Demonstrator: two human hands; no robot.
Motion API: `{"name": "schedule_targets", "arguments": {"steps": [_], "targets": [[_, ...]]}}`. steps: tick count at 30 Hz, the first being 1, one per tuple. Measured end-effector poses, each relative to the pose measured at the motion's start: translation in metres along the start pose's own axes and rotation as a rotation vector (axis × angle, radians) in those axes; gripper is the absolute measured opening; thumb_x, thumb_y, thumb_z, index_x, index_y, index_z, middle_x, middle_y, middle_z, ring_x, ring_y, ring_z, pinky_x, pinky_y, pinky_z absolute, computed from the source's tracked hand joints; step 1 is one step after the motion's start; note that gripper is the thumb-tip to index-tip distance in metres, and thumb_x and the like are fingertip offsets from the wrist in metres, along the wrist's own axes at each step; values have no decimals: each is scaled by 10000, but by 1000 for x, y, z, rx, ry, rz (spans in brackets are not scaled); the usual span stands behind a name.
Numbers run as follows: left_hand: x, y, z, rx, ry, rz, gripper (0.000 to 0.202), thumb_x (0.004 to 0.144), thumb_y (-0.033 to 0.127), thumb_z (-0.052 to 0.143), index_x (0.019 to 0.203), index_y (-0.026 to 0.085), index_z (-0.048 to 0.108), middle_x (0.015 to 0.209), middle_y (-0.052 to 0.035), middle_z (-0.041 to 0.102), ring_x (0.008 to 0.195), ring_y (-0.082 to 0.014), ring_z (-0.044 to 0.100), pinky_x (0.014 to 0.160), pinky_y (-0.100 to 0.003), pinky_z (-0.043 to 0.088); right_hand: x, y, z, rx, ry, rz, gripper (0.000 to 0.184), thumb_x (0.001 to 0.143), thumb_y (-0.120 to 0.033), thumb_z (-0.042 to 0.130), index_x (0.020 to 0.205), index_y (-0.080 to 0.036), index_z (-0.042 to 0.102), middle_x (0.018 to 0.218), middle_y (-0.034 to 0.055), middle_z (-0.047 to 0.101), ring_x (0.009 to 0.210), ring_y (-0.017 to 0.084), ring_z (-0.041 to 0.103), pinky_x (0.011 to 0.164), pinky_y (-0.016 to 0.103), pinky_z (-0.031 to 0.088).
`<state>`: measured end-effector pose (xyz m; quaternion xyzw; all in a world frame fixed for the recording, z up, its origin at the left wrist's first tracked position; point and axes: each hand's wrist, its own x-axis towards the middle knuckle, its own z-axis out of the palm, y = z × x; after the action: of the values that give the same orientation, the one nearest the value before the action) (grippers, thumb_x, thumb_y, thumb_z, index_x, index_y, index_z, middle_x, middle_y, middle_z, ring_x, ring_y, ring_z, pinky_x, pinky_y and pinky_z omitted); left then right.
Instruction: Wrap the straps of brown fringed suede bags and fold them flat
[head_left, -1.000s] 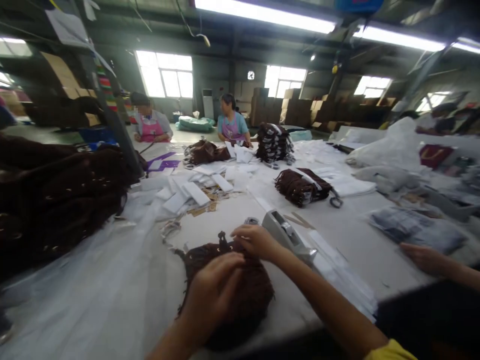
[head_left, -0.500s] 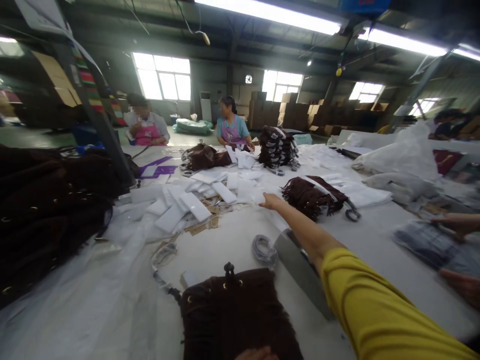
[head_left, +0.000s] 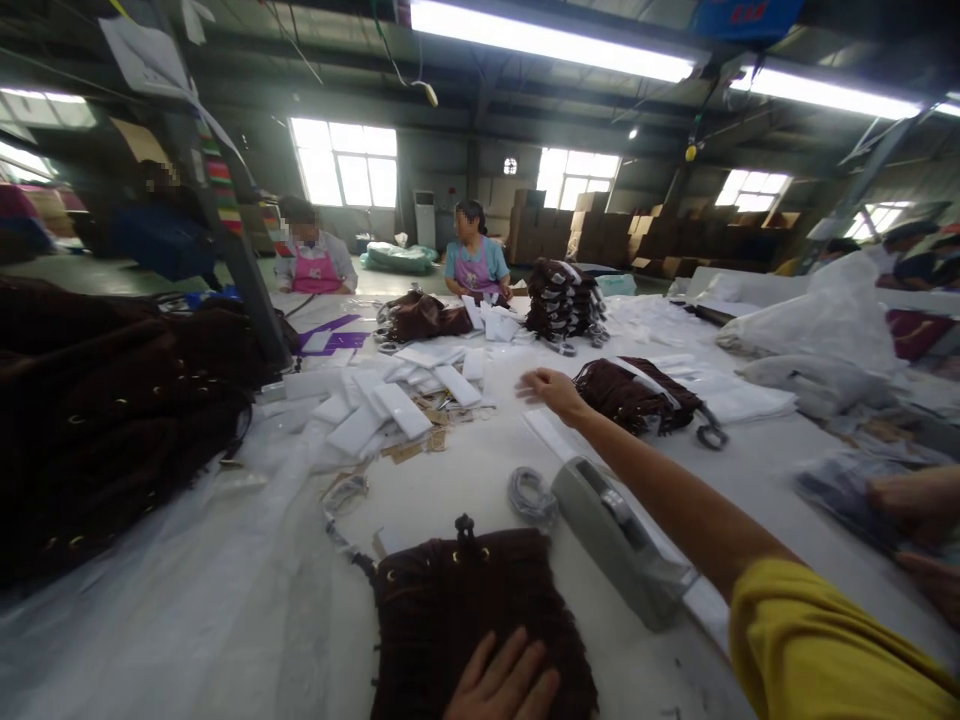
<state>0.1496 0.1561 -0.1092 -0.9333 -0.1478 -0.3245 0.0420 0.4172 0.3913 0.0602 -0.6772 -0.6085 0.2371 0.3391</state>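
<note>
A dark brown fringed bag (head_left: 450, 600) with gold eyelets and a drawstring toggle lies in front of me. My left hand (head_left: 506, 680) rests on its lower part, fingers stretched out flat. A strap in clear wrapping (head_left: 341, 510) runs from the bag's left corner. Farther out, my right hand (head_left: 551, 388) hovers above the table with its fingers apart, slightly blurred; I make out nothing in it. Close by it are a second brown fringed bundle (head_left: 637, 395) with a white band and a white strip (head_left: 546, 432). Under my right forearm stands a grey tape dispenser (head_left: 622, 545).
White flat pieces (head_left: 367, 410) are heaped left of centre. A wrapped grey coil (head_left: 531, 495) lies beside the dispenser. Dark brown bags (head_left: 112, 420) are piled at left near a metal post (head_left: 240, 260). Another person's hands (head_left: 919, 505) work at right; two people in pink aprons sit opposite.
My left hand has come farther into view over the bag. My right hand has lifted a little, its fingers more spread, and my forearm has swung right, uncovering more of the dispenser. The view has shifted.
</note>
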Motion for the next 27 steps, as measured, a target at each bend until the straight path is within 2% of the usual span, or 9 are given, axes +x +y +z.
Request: {"name": "schedule_targets", "arguments": {"steps": [4, 8, 10, 12, 14, 16, 18, 23, 27], "targets": [[2, 27, -25, -129, -123, -212, 392, 891, 372, 577, 1258, 240, 617, 1270, -36, 672, 1164, -238, 635, 935, -370, 569, -92, -18, 18, 322, -119, 17, 276, 997, -354, 445, 1106, -138, 577, 1049, 120, 704, 829, 138, 692, 694, 236, 550], [-5, 57, -45, -379, -132, -351, 337, 887, 260, 587, 1219, 236, 643, 1264, -56, 672, 1211, -246, 596, 1001, -401, 516, -190, -18, 40, 724, -296, 130, 320, 820, -456, 693, 932, -162, 638, 818, 32, 687, 639, 116, 615, 560, 204, 471], [-7, 60, -54, -564, -81, -476, 266, 901, 200, 553, 1129, 224, 688, 1197, -63, 700, 1147, -228, 630, 974, -362, 523, -231, -14, 52, 703, -381, 144, 351, 782, -492, 718, 883, -160, 660, 755, 4, 653, 610, 105, 565, 535, 194, 421], [-7, 54, -66, -714, 25, -720, 233, 903, 182, 537, 1062, 209, 704, 1106, -59, 724, 1043, -211, 667, 913, -326, 539, -261, -7, 62, 648, -463, 178, 351, 790, -495, 697, 881, -157, 672, 743, -2, 640, 612, 110, 545, 535, 201, 398], [-4, 39, -79, -763, 186, -992, 205, 897, 200, 528, 1019, 188, 692, 1058, -55, 724, 921, -201, 687, 818, -311, 559, -279, 0, 70, 585, -513, 220, 315, 804, -455, 666, 898, -154, 678, 753, 4, 647, 629, 125, 551, 553, 214, 400], [1, 23, -90, -717, 310, -1127, 183, 895, 227, 512, 973, 174, 670, 1044, -58, 714, 856, -192, 684, 767, -307, 560, -288, 7, 74, 496, -509, 220, 263, 811, -388, 630, 917, -154, 691, 785, 14, 667, 670, 146, 576, 587, 230, 416], [8, 11, -96, -628, 263, -1072, 182, 906, 246, 498, 945, 181, 663, 1032, -58, 708, 876, -190, 676, 790, -311, 551, -290, 14, 76, 385, -450, 156, 241, 810, -339, 605, 932, -159, 708, 850, 28, 694, 751, 175, 607, 643, 248, 440], [16, 3, -95, -305, -304, -604, 320, 904, 294, 573, 1214, 240, 633, 1293, -78, 628, 1220, -258, 545, 1060, -432, 409, -289, 38, 80, 333, -335, 78, 315, 803, -379, 623, 1015, -160, 707, 972, 53, 722, 880, 221, 639, 739, 283, 482], [6, -7, -105, -25, -528, -556, 201, 907, 328, 583, 1049, 236, 693, 1129, -69, 678, 1116, -271, 573, 981, -445, 432, -292, 55, 88, 352, -370, 71, 348, 813, -447, 611, 966, -152, 716, 924, 56, 728, 852, 226, 649, 733, 291, 493]]}}
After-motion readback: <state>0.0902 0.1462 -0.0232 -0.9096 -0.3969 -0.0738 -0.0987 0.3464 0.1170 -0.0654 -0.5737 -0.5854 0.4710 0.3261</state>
